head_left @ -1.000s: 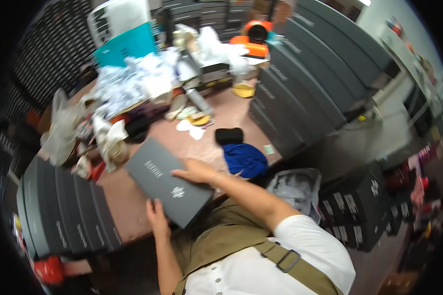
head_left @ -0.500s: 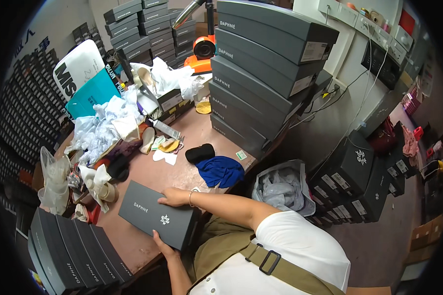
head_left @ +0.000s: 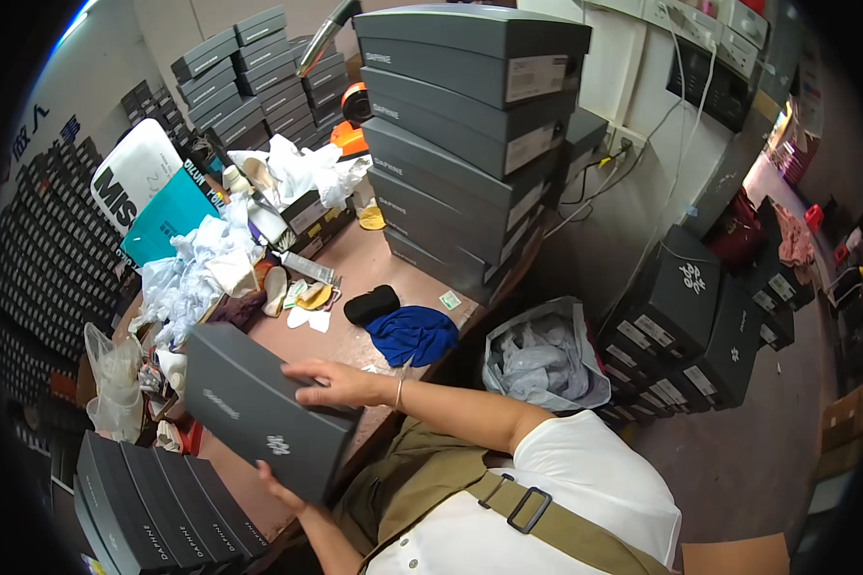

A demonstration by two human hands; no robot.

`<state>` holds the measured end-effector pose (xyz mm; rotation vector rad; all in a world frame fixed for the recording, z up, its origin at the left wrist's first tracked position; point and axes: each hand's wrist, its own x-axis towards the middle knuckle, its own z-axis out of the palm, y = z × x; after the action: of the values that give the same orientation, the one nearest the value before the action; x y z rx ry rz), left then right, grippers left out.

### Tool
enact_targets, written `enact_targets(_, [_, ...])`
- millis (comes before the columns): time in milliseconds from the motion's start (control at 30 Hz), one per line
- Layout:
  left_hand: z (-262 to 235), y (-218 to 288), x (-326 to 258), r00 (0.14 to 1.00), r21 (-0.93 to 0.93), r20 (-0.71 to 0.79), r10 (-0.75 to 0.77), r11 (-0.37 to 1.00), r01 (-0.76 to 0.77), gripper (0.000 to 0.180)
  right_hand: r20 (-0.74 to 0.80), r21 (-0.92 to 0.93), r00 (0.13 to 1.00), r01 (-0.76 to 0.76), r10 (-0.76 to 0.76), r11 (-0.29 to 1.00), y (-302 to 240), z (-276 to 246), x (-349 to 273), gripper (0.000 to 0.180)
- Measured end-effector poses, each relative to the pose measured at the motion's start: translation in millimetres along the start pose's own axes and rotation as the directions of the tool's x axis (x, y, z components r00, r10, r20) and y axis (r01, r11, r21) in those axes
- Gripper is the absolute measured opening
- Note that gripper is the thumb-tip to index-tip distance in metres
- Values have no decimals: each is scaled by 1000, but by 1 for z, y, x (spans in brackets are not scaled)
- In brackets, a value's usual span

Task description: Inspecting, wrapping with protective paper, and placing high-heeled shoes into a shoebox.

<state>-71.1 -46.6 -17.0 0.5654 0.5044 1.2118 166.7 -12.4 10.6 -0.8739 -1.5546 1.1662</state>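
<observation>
A dark grey shoe box (head_left: pixel 259 398), lid on, is tilted above the near edge of the table, and both my hands have hold of it. The fingers of my left hand (head_left: pixel 286 491) grip its near long side. Across its right end lies my right hand (head_left: pixel 334 383), fingers bent over the lid's far edge, thumb hidden or unclear. Beyond the right hand, a crumpled blue cloth (head_left: pixel 412 335) rests on the pinkish-brown table (head_left: pixel 350 273). A black sponge-like pad (head_left: pixel 372 305) touches that cloth. The box's underside is hidden.
A tall stack of grey shoe boxes (head_left: pixel 451 182) stands on the table's right side. More boxes (head_left: pixel 163 503) line up at lower left. Crumpled tissue paper (head_left: pixel 201 268) heaps at the left. A bag of paper (head_left: pixel 547 359) and black boxes (head_left: pixel 676 316) are off the table's right side.
Both hands have moved the shoe box leftward and raised it, tipping its far-left end up. My right hand's fingers are more spread over the lid edge. The view has shifted too.
</observation>
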Motion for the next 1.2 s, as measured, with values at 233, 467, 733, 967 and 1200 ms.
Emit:
enact_targets(233, [132, 36, 29, 931, 32, 162, 326, 942, -335, 64, -247, 540, 937, 344, -245, 768, -103, -10, -50, 126])
enact_targets(467, [167, 5, 71, 743, 189, 584, 325, 836, -515, 63, -707, 272, 667, 563, -235, 780, -114, -65, -97, 50])
enact_targets(733, [116, -156, 141, 586, 611, 733, -345, -46, -790, 58, -888, -111, 300, 597, -349, 795, -118, -132, -171, 50])
enact_targets(967, [122, -267, 178, 592, 452, 669, -450, -387, -804, 57, -934, 161, 355, 317, 41, 935, -98, -107, -214, 58])
enact_targets(1200, [20, -212, 225, 749, 672, 517, -414, -347, -655, 47, -858, 288, 513, 544, -41, 789, -79, -122, -224, 64])
